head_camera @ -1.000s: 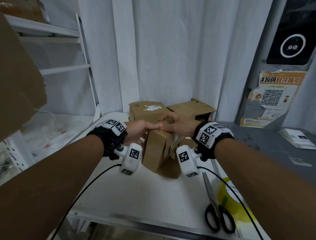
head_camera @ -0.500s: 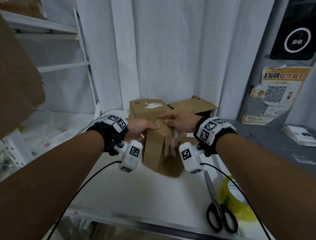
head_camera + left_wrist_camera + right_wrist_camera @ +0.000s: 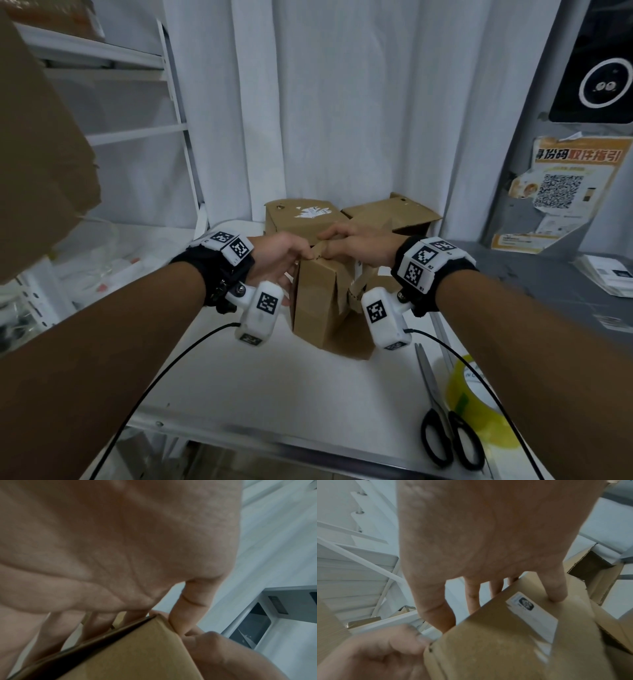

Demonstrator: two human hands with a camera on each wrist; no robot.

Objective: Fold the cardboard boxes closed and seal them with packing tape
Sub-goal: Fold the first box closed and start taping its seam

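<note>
A small brown cardboard box [image 3: 318,305] stands on the white table [image 3: 274,394], a loose flap hanging at its right side. My left hand [image 3: 296,265] grips its upper left corner, thumb on top and fingers down the left face [image 3: 96,623]. From the right, my right hand [image 3: 337,245] holds the top edge. Its fingers reach over the far side, and the thumb [image 3: 556,592] presses the face with a white label [image 3: 532,615]. Yellowish packing tape [image 3: 479,404] lies at the front right, partly behind my right forearm.
Two more cardboard boxes [image 3: 301,219] [image 3: 394,212] stand behind, against a white curtain. Black-handled scissors [image 3: 445,428] lie beside the tape. A white shelf rack [image 3: 137,130] stands on the left, a grey counter [image 3: 548,274] on the right. Brown cardboard [image 3: 34,154] juts in at upper left.
Both hands keep their hold on the small box in the same place. Only the view has shifted slightly.
</note>
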